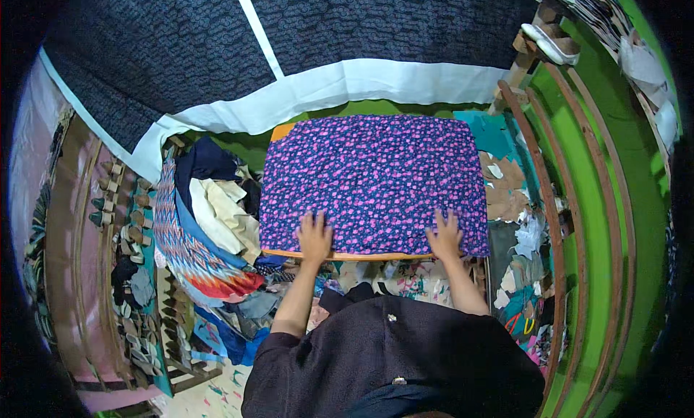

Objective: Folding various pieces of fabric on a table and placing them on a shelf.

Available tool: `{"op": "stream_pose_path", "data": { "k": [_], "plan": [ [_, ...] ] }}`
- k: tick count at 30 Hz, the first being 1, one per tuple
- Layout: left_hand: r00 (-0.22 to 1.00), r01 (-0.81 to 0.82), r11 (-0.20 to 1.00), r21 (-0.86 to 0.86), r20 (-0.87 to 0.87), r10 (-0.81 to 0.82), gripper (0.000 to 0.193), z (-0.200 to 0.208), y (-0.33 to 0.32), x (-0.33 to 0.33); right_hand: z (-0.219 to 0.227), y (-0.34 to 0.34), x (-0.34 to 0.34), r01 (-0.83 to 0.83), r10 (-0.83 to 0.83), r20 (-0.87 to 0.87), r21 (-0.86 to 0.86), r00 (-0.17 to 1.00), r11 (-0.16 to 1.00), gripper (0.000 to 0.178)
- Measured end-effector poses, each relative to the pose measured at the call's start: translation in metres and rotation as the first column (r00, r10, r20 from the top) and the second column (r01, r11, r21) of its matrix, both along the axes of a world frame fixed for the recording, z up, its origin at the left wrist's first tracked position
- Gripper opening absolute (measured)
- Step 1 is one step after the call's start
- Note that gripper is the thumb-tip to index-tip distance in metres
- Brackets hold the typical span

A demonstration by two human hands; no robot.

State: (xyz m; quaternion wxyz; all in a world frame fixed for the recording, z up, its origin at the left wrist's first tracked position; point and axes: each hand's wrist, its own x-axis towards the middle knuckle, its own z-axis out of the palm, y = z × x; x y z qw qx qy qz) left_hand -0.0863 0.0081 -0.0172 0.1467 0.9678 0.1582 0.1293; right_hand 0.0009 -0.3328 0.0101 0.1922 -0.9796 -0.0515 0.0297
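A dark blue fabric with a small pink floral print [376, 179] lies spread over a table [347, 256], whose orange-brown edge shows along the front and at the far left corner. My left hand [314, 237] rests flat on the fabric near its front edge, left of the middle, fingers apart. Toward the front right, my right hand [445, 237] also lies on the cloth with its fingers spread. Neither hand grips anything. The fabric covers nearly all of the tabletop.
Left of the table is a heap of cloth, with a cream piece [217, 214] and a zigzag-patterned fabric [189, 234]. Wooden rails [557, 230] stand at the right, a white shoe [551, 44] on top. Shoe forms [134, 234] fill a left rack. A dark curtain [390, 28] hangs behind.
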Motion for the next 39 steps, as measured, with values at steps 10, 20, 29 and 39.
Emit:
{"op": "stream_pose_path", "data": {
  "k": [10,20,29,39],
  "plan": [
    [0.969,0.011,1.000,0.009,-0.248,-0.009,0.055,-0.008,0.008,0.052,-0.020,0.054,0.020,-0.103,0.081,-0.376,-0.039,0.923,0.994,0.085],
    [0.988,0.010,0.999,-0.044,-0.156,-0.017,0.055,-0.015,0.035,0.085,-0.036,-0.004,0.034,-0.135,0.121,0.104,0.142,0.987,0.981,0.076],
    [0.960,0.279,0.945,-0.171,0.039,-0.276,0.034,-0.009,0.049,0.001,-0.025,-0.083,-0.025,0.126,-0.127,0.176,0.017,0.976,0.992,0.029],
    [0.962,0.225,0.855,-0.467,0.244,-0.121,0.022,0.049,-0.038,0.024,-0.015,-0.003,-0.019,0.014,-0.134,0.220,0.475,0.966,0.880,0.011]
  ]
}}
